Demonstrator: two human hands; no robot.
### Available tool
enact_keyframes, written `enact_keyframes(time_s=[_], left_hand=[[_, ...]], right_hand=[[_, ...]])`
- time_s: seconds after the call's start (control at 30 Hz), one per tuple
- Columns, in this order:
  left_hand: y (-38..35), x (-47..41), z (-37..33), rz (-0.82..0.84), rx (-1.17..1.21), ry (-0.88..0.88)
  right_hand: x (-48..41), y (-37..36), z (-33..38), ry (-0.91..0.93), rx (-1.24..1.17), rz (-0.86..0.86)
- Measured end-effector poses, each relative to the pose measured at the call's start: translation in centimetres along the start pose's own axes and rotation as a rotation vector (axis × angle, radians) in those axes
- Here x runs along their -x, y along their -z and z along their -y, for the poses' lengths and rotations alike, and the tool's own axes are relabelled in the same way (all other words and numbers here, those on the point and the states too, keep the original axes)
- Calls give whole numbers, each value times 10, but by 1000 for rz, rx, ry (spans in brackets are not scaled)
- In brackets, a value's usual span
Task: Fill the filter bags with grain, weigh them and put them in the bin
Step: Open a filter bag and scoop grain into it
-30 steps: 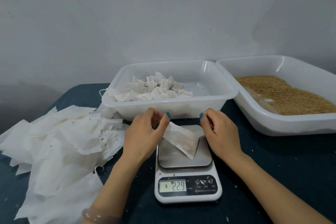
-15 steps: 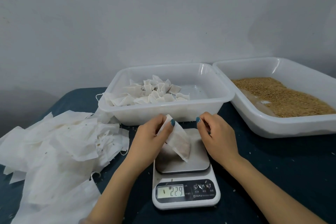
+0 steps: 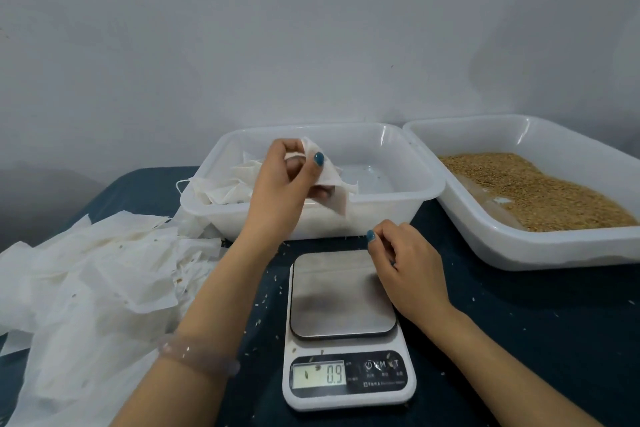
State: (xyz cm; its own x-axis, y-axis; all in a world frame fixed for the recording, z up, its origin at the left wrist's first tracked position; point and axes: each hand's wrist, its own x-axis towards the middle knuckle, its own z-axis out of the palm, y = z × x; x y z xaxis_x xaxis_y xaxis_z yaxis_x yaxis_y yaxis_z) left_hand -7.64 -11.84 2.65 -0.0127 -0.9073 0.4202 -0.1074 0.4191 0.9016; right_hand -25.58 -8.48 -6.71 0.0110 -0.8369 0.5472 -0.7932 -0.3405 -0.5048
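Bin (image 3: pixel 398 218) lies right beneath the filled bag (image 3: pixel 330 180) your left hand (image 3: pixel 280 191) pinches; your right hand (image 3: pixel 405 263) hovers loose and empty by the scale (image 3: pixel 343 291).

Left hand (image 3: pixel 284 180) raised, pinching; right hand (image 3: pixel 405 263) loosely curled.
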Motion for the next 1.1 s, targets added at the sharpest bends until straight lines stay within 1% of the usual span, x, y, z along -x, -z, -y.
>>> enact_keyframes(time_s=[0.07,0.13,0.27,0.37,0.43,0.57,0.67,0.93,1.1], left_hand=[[-5,-19,-1,-49,-117,-19],[-11,-35,1,-90,-182,-40],[-23,-63,11,-40,-328,-41],[-28,-75,22,-23,-530,-7],[-27,-81,31,59,-655,65],[-27,-78,49,280,-914,223],[-26,-75,55,332,-1039,275],[-29,-67,56,230,-1240,203],[-29,-53,50,51,-1316,31]], right_hand=[[-1,1,-1,-4,4,2],[-2,1,-1,-6,1,8],[-1,2,1,16,-15,5],[-2,3,3,37,-6,-2],[-3,3,3,39,-4,-4],[-3,2,1,29,6,3],[-3,1,1,27,6,4],[-3,1,-1,26,2,3],[-4,1,-1,39,6,-4]])
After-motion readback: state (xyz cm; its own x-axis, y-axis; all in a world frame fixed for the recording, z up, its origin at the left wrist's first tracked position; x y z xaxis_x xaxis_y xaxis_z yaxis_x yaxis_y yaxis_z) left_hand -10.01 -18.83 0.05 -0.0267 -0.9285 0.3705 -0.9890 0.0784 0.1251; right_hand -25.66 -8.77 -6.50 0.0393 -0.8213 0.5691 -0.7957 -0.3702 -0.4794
